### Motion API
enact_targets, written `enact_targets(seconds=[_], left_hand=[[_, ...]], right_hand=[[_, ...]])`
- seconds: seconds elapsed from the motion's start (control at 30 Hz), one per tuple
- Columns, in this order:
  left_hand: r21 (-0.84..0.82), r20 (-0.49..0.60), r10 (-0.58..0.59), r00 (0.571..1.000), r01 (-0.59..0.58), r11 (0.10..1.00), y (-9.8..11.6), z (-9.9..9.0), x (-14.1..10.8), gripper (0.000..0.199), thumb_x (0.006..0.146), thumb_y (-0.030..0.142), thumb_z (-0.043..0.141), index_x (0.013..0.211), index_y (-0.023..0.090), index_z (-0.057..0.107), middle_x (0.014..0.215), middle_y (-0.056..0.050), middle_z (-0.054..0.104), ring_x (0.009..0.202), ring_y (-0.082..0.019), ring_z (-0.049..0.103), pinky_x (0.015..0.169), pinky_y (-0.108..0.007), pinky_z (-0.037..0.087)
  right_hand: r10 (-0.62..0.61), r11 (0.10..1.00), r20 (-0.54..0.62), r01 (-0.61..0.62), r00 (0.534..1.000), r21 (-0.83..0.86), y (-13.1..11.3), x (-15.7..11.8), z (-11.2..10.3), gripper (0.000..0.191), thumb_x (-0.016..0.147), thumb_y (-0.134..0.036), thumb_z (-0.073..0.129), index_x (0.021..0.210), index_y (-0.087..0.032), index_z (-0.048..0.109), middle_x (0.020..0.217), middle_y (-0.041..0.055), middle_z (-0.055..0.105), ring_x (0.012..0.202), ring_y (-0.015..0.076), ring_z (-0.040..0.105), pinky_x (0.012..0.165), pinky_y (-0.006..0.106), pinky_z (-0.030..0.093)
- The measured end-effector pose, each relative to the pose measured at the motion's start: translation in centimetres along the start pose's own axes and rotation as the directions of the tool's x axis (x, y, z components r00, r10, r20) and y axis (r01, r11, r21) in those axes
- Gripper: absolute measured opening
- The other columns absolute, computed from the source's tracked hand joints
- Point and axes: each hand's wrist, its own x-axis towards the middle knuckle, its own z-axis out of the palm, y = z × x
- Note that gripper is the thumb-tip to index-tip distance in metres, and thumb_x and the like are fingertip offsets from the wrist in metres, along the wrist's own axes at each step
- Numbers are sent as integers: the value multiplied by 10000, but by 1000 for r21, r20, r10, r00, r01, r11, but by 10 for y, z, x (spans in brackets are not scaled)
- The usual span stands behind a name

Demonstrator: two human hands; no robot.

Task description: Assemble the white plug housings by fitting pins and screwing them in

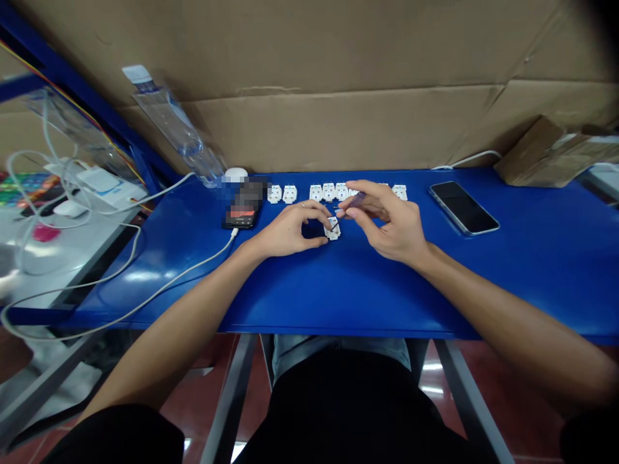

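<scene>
On the blue table lies a small white plastic part, with my left hand curled around it. My left thumb and fingers grip its left side. Between the fingertips of my right hand is a screwdriver with a dark purple handle. Its thin shaft slants down to the left, and the tip meets the white part. Behind my hands stands a row of similar white parts with small coloured spots; my right hand hides some of them.
Left of my hands lies a black phone with a white charging cable trailing off the table's front edge. A clear bottle leans behind it. To the right are another phone and a cardboard box. Cardboard walls the back.
</scene>
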Motion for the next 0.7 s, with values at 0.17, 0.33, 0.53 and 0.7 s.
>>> enact_targets(seconds=[0.17, 0.33, 0.53, 0.7], left_hand=[[-6, -10, 15, 1000, -15, 1000, -2, 3, 0, 120, 962, 261, 848, 1078, 231, 853, 1294, -87, 801, 1252, -271, 768, 1134, -456, 597], [1, -6, 12, 1000, -12, 1000, -3, 5, 0, 126, 962, 252, 845, 1085, 230, 856, 1311, -88, 796, 1212, -262, 779, 1138, -465, 594], [-17, -14, 27, 1000, -27, 999, -4, 6, 0, 115, 963, 247, 841, 1077, 227, 851, 1302, -87, 793, 1216, -262, 778, 1129, -461, 598], [-23, -5, 20, 1000, -20, 1000, -3, 5, 1, 97, 965, 240, 840, 1061, 225, 849, 1282, -84, 787, 1164, -248, 785, 1119, -458, 602]], right_hand=[[2, 1000, 28, -3, 1000, 22, 1, -1, 1, 463, 1137, -278, 693, 1591, -353, 643, 1267, 15, 869, 1094, 217, 895, 1069, 400, 758], [7, 1000, 50, -7, 999, 3, -1, 0, 0, 441, 1142, -295, 682, 1581, -321, 652, 1249, 26, 869, 1084, 217, 896, 1069, 401, 758], [11, 999, 12, -10, 1000, -40, -4, 1, -2, 433, 1148, -375, 680, 1579, -342, 656, 1247, 32, 879, 1049, 238, 899, 1038, 431, 772], [-1, 1000, 27, 1, 1000, -11, -4, 2, -2, 441, 1131, -313, 708, 1570, -342, 669, 1216, 22, 879, 1038, 217, 903, 1038, 384, 764]])
